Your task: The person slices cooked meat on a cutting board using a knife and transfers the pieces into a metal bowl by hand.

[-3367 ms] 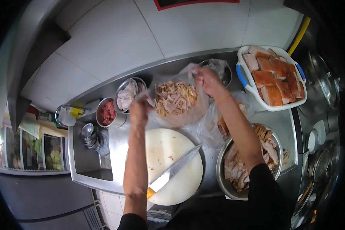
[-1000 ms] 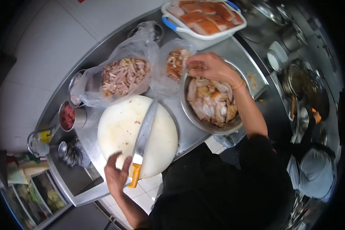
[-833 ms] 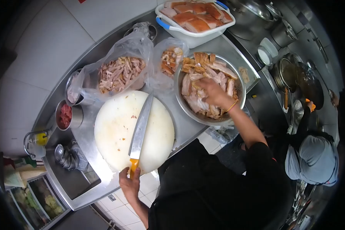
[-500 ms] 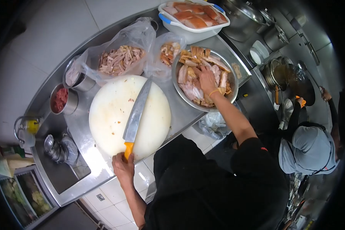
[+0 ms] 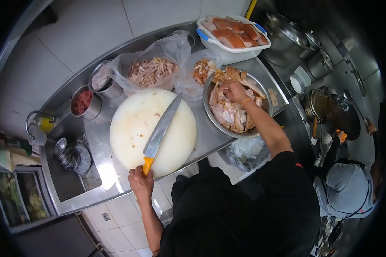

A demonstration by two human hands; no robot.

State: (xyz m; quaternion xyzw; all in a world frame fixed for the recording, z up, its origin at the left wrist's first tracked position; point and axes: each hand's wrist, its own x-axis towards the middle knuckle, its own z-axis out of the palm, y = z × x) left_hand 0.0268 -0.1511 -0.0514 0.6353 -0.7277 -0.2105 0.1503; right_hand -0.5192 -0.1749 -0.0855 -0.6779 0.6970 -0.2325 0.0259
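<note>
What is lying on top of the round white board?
The knife, its orange handle in the left hand, and small scraps. What the knife covers on the board cannot be seen.

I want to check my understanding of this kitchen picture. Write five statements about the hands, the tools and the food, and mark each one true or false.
1. The left hand is at the orange handle of a long steel knife. True.
2. The blade lies on bare metal counter. False: it lies on the round white cutting board.
3. The right hand is in the round metal bowl of meat. True.
4. The white tub with blue handles holds green vegetables. False: the tub holds brown-skinned meat pieces.
5. Red meat is in a small metal pot. True.
</note>
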